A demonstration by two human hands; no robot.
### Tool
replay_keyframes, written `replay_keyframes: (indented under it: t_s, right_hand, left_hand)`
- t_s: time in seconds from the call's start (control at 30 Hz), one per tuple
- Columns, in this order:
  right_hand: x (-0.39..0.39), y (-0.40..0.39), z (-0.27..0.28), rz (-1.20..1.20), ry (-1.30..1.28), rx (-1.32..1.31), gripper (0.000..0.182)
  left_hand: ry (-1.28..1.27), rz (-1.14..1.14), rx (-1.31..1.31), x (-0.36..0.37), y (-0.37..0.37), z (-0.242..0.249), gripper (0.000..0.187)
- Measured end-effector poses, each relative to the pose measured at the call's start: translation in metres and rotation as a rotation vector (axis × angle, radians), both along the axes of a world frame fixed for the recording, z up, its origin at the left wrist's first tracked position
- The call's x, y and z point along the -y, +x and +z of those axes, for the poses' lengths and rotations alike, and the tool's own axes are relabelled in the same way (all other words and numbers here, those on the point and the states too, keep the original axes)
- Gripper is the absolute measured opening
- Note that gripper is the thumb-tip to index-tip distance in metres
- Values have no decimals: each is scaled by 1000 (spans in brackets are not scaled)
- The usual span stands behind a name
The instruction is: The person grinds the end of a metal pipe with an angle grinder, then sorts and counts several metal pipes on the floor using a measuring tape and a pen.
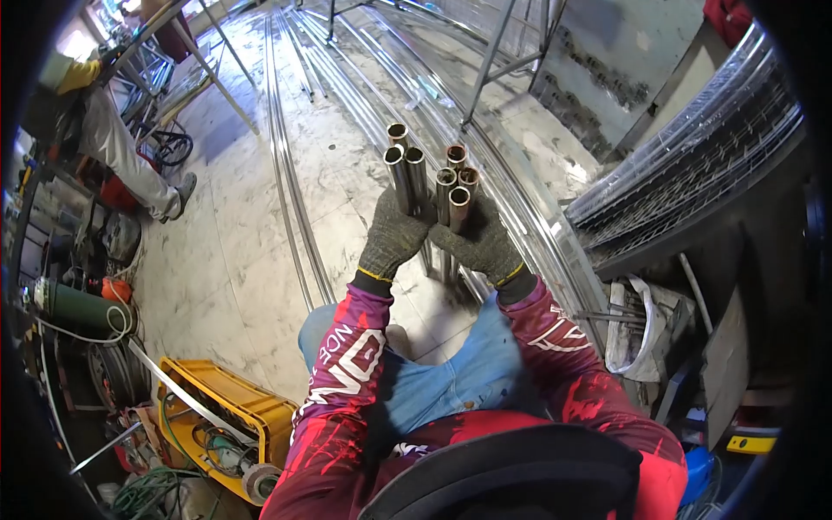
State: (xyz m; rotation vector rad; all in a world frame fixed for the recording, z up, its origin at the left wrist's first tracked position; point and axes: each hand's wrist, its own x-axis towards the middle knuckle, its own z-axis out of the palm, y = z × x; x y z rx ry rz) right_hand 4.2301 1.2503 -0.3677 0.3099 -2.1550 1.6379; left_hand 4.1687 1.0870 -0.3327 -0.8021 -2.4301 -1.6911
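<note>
Both of my hands wear dark knit gloves and clasp a bundle of short steel tubes point(432, 178) held upright in front of me, open ends toward the camera. My left hand point(392, 236) wraps the left side of the bundle, around the silvery tubes. My right hand point(482, 243) grips the right side, around tubes whose rims look copper-toned. The lower ends of the tubes reach down toward the floor between my knees. My sleeves are red and purple with white lettering.
Long steel pipes point(286, 165) lie on the stained concrete floor ahead. Stacked wire mesh panels point(693, 165) sit at right. A yellow crate point(230, 412) with cables and a green gas cylinder point(78, 305) are at left. Another person point(113, 139) stands far left.
</note>
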Motion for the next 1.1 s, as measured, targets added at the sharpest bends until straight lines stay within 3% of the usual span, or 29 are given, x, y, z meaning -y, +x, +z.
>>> replay_keyframes:
  t_s: [0.23, 0.37, 0.43, 0.57, 0.67, 0.8, 0.87, 1.0, 1.1]
  right_hand:
    - [-13, 7, 25, 184, -90, 67, 65]
    - [-16, 7, 11, 138, -100, 97, 68]
    - [-12, 9, 15, 86, -73, -36, 69]
    - [-7, 11, 23, 111, -163, -14, 71]
    - [-11, 11, 32, 103, -102, -20, 70]
    - [-12, 7, 31, 92, -6, -19, 61]
    - [-10, 7, 30, 157, -208, -15, 60]
    - [-11, 7, 38, 123, -123, -101, 58]
    - [-11, 11, 49, 163, -118, -81, 56]
  left_hand:
    - [-12, -149, 91, -6, -3, 6, 35]
    - [-50, -198, 104, -9, -1, 17, 36]
    - [3, -211, 79, -11, -3, 17, 39]
    - [135, -252, 78, -12, -2, 20, 42]
    - [84, -230, 121, -11, -3, 17, 45]
    - [215, -319, 210, -10, 0, 15, 48]
    - [91, -303, 173, -9, -3, 12, 52]
    - [146, -327, 190, -8, -7, 6, 47]
    - [-47, -303, 236, -7, -3, 20, 50]
